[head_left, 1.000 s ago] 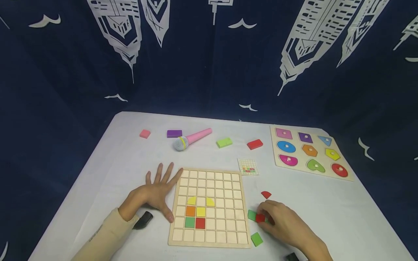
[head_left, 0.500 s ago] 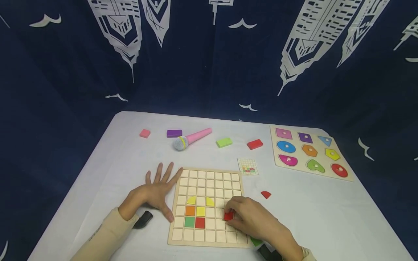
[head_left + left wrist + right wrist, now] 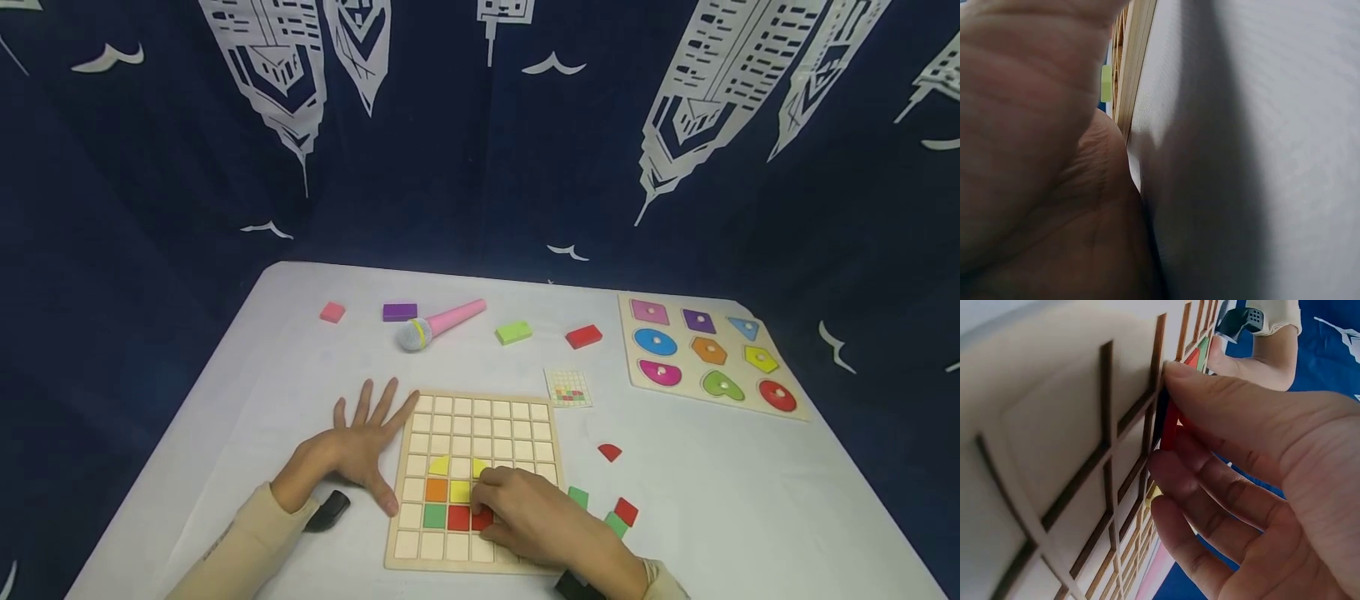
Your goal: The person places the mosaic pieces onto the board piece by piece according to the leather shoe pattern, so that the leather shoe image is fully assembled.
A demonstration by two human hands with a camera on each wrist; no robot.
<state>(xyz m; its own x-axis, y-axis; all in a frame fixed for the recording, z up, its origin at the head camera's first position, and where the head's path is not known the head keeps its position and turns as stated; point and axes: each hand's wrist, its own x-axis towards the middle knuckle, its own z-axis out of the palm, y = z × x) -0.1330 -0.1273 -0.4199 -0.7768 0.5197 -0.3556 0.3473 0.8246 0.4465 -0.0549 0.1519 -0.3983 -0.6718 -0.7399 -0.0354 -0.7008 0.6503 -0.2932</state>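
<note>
Left hand (image 3: 363, 451) with fingers spread wide, right hand (image 3: 527, 510) pinching with curled fingers

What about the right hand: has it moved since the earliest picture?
Yes: the right hand has moved leftward, from beside the wooden grid board to over it, holding a red tile.

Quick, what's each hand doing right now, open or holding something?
Left hand: open, fingers spread, at the edge of the wooden grid board.
Right hand: closed, pinching a red tile at the board.
</note>
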